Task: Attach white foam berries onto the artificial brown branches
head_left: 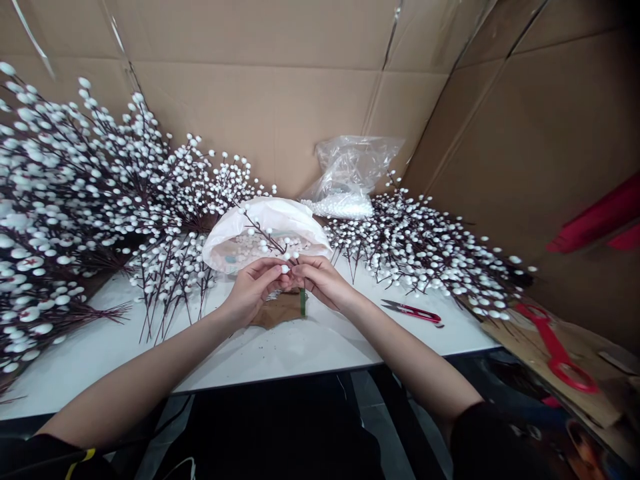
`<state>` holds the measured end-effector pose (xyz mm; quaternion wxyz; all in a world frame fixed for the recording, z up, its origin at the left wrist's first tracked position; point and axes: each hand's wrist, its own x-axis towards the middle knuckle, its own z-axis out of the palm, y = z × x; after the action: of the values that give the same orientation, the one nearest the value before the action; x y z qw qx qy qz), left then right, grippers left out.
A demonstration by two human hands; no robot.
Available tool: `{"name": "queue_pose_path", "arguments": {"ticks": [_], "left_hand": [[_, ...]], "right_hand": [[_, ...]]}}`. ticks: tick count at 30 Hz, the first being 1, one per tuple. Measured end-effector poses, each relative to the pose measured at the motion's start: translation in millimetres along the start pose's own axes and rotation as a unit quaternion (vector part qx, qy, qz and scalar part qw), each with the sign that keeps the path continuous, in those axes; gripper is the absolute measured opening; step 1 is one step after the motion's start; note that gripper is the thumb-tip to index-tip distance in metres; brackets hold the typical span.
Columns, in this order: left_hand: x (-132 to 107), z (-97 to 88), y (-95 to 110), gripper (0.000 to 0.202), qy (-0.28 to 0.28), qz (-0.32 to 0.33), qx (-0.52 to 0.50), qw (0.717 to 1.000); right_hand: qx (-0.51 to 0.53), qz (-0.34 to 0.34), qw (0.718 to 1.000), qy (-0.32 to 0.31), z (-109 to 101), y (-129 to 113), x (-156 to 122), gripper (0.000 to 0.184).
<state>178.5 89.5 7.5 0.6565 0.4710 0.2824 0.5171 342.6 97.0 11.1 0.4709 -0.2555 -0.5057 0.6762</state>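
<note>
Fingers (273, 268) of both hands pinch a thin dark twig (264, 237) studded with white beads, held above the middle of the table (300, 350) near its front edge. The left hand (253, 290) nips a bead while the right hand (325, 283) grips the stem, its green end hanging below.

White-beaded dark branches (75, 193), red snips (413, 311) — perhaps green stem (303, 301), white table (300, 347)

single head-worn view, looking forward and down over the near edge of the white bench (300, 353), close above both forearms; cardboard walls (280, 113) close the far side and the right
</note>
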Motion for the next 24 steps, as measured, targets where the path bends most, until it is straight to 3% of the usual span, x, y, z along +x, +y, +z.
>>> {"name": "queue_pose_path", "arguments": {"ticks": [16,24], "left_hand": [[0.0,-0.9,-0.7,0.014,-0.013,0.012,0.018,1.0],[1.2,-2.6,-2.7,0.02,0.026,0.034,0.059,0.997]], "right_hand": [[-0.01,0.004,1.0,-0.003,-2.4,2.0,0.0,0.007],[-0.013,-0.003,1.0,0.007,-0.5,3.9,1.0,0.016]]}}
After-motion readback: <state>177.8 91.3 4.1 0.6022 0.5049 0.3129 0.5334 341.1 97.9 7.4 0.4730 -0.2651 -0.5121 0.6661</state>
